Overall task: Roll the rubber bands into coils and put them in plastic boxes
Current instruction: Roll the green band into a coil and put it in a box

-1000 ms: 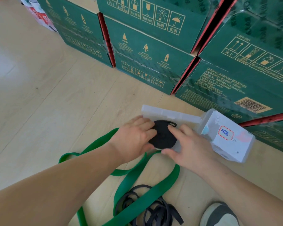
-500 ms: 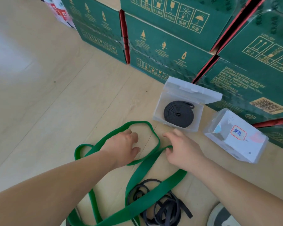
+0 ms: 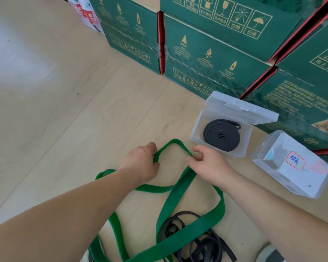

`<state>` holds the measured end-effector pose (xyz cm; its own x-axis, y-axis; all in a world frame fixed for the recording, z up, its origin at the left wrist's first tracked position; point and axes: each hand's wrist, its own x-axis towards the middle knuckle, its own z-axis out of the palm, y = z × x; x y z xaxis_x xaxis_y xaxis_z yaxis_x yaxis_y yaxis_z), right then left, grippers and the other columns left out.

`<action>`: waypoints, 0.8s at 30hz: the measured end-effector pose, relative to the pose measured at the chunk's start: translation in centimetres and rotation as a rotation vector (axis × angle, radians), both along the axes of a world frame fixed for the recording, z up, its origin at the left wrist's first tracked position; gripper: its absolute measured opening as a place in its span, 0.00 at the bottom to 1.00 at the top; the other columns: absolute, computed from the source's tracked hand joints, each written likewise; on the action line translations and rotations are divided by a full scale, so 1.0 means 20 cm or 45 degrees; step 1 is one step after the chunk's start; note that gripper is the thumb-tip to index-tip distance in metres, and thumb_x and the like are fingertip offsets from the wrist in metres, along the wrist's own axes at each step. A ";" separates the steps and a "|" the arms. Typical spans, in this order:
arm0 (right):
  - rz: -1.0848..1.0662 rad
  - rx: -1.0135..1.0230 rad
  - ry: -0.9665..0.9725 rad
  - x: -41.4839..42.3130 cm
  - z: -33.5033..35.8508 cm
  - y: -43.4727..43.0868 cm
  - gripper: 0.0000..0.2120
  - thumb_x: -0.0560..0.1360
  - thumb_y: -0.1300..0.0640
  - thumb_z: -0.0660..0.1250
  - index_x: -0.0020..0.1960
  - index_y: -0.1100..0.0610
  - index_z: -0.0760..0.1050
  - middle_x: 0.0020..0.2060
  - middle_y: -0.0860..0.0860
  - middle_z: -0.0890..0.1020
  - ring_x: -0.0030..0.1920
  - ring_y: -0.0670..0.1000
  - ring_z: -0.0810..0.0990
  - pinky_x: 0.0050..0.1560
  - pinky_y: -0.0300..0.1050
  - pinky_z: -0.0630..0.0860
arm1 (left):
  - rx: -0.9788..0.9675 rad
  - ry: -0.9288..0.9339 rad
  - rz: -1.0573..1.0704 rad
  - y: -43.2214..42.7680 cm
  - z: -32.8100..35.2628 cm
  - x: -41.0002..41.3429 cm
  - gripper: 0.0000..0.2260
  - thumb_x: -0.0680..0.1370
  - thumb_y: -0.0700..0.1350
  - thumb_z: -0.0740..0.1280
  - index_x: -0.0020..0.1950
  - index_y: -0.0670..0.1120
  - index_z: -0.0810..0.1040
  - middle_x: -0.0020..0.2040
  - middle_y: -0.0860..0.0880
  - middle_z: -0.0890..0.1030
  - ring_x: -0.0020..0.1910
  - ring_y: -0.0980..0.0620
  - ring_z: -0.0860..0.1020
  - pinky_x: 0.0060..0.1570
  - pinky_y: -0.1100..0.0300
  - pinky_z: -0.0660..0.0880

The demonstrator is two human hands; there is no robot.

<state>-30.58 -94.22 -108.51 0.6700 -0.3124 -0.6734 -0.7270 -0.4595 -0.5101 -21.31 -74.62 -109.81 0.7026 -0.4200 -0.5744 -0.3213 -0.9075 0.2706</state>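
Note:
A wide green rubber band (image 3: 180, 197) lies in loose loops on the wooden floor. My left hand (image 3: 142, 163) grips its far loop on the left side, and my right hand (image 3: 206, 163) pinches the same loop on the right. A coiled black band (image 3: 222, 135) lies inside an open clear plastic box (image 3: 197, 127) just beyond my right hand. A second clear box (image 3: 292, 167) with a handwritten label lies shut on its side at the right. A tangle of loose black bands (image 3: 197, 241) sits under the green one near the bottom.
Stacked green cartons (image 3: 216, 53) wall off the far and right sides. Bare wooden floor (image 3: 45, 110) stretches to the left. A shoe (image 3: 269, 254) shows at the bottom right edge.
Both hands left the black coil in the open box, drew back toward me and took hold of the green band's far loop. The view shifted left and nearer.

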 end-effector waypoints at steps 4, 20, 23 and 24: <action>-0.056 0.232 -0.079 -0.03 0.02 0.02 0.13 0.77 0.44 0.68 0.60 0.45 0.76 0.44 0.39 0.80 0.48 0.46 0.82 0.50 0.45 0.78 | -0.322 -0.019 -0.023 -0.05 0.11 -0.01 0.08 0.78 0.46 0.63 0.54 0.53 0.66 0.37 0.51 0.79 0.38 0.46 0.77 0.39 0.51 0.76; 0.238 0.152 -0.779 0.06 0.75 0.08 0.26 0.79 0.33 0.51 0.48 0.52 0.77 0.48 0.39 0.71 0.50 0.45 0.76 0.50 0.53 0.79 | -0.870 -0.180 -0.111 -0.10 0.88 -0.03 0.20 0.71 0.40 0.72 0.42 0.57 0.61 0.31 0.57 0.73 0.31 0.59 0.73 0.30 0.68 0.66; 0.363 0.139 -0.871 0.08 1.02 0.09 0.20 0.78 0.33 0.55 0.43 0.45 0.77 0.49 0.44 0.70 0.49 0.47 0.75 0.51 0.46 0.77 | -0.885 -0.266 -0.084 -0.05 1.14 -0.05 0.19 0.72 0.47 0.74 0.42 0.58 0.62 0.33 0.57 0.73 0.32 0.57 0.73 0.33 0.64 0.67; 0.430 0.133 -0.865 0.10 1.13 0.10 0.17 0.79 0.33 0.55 0.41 0.40 0.76 0.47 0.42 0.70 0.48 0.45 0.75 0.51 0.41 0.75 | -0.901 -0.252 -0.044 -0.03 1.22 -0.07 0.18 0.73 0.49 0.74 0.43 0.58 0.63 0.34 0.56 0.74 0.33 0.57 0.75 0.34 0.63 0.69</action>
